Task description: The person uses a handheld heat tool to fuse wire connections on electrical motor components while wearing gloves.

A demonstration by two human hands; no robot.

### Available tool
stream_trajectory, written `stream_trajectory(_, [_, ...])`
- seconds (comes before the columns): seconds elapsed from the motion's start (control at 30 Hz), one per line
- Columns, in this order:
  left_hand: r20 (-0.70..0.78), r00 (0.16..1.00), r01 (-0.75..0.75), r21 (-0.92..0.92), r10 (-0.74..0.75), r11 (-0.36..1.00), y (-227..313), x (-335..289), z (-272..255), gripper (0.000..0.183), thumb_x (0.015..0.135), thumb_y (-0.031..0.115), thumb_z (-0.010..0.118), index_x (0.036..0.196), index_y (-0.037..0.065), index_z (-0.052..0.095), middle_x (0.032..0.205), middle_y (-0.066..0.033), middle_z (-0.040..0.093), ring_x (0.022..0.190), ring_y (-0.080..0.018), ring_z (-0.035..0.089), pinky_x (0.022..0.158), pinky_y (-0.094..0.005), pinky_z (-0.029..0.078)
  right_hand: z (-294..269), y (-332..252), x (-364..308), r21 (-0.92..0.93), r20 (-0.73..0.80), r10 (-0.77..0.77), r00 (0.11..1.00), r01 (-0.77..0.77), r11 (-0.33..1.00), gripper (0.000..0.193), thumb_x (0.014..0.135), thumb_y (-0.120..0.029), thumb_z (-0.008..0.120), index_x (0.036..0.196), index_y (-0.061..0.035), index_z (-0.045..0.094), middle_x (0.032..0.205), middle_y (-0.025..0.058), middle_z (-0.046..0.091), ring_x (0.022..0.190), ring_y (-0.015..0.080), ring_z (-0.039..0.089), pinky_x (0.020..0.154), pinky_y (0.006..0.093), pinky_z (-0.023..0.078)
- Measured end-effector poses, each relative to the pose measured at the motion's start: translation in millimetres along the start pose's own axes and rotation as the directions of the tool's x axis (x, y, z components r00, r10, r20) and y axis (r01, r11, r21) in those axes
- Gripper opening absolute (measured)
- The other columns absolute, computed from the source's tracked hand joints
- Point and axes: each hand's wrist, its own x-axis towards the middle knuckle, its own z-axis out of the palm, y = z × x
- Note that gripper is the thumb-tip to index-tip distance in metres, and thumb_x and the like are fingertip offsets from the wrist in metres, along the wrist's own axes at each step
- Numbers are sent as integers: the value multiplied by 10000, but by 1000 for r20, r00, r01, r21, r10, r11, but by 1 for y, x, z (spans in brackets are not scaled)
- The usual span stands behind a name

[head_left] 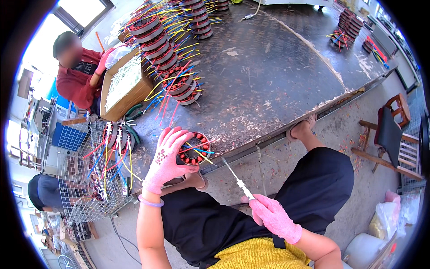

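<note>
My left hand, in a pink glove, grips a ring-shaped motor stator by its left side, at the near edge of the table. Red windings line the stator, and red, blue and yellow leads stick out of it. In my right hand, also gloved in pink, is a slim tool with a white handle and a thin metal shaft. Its tip points toward the stator and stays a little apart from it. The tool's exact kind does not show.
Tall stacks of stators with coloured leads stand on the dark table. A cardboard box of white strips, pliers and tied stators lie leftward, near a wire basket. A co-worker sits beyond. A chair stands right.
</note>
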Motion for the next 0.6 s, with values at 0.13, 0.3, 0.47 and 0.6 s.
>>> stream_trajectory(0.13, [4, 1000, -2, -6, 2, 1000, -1, 0, -1, 864, 591, 340, 880, 1351, 98, 550, 1379, -113, 547, 1388, -318, 409, 1212, -500, 223, 2, -7, -2, -35, 0, 6, 1000, -6, 999, 361, 1046, -282, 503, 1249, 6, 583, 687, -50, 469, 585, 26, 421, 521, 210, 327])
stream_trajectory(0.3, [5, 1000, -3, -5, 3, 1000, 0, 0, -1, 862, 592, 347, 877, 1350, 96, 552, 1377, -114, 547, 1386, -323, 410, 1212, -504, 221, 3, -5, -3, 16, -8, 9, 1000, -9, 1000, 358, 1045, -271, 508, 1257, 8, 582, 701, -52, 461, 593, 28, 413, 522, 208, 323])
stream_trajectory(0.47, [9, 1000, -4, -9, 4, 1000, 0, 0, -1, 863, 595, 352, 875, 1353, 96, 551, 1382, -117, 543, 1388, -329, 406, 1212, -506, 217, 3, -6, -3, 6, -14, 14, 1000, -13, 1000, 366, 1045, -266, 506, 1277, 8, 578, 705, -51, 462, 598, 28, 415, 524, 209, 325])
stream_trajectory(0.6, [12, 1000, 0, -1, 0, 1000, -2, -1, 0, 868, 594, 355, 878, 1354, 95, 550, 1390, -126, 534, 1390, -333, 402, 1213, -506, 215, 4, -12, -4, -18, -5, 38, 999, -38, 999, 381, 1045, -272, 506, 1295, 6, 574, 707, -51, 465, 595, 31, 417, 525, 209, 328])
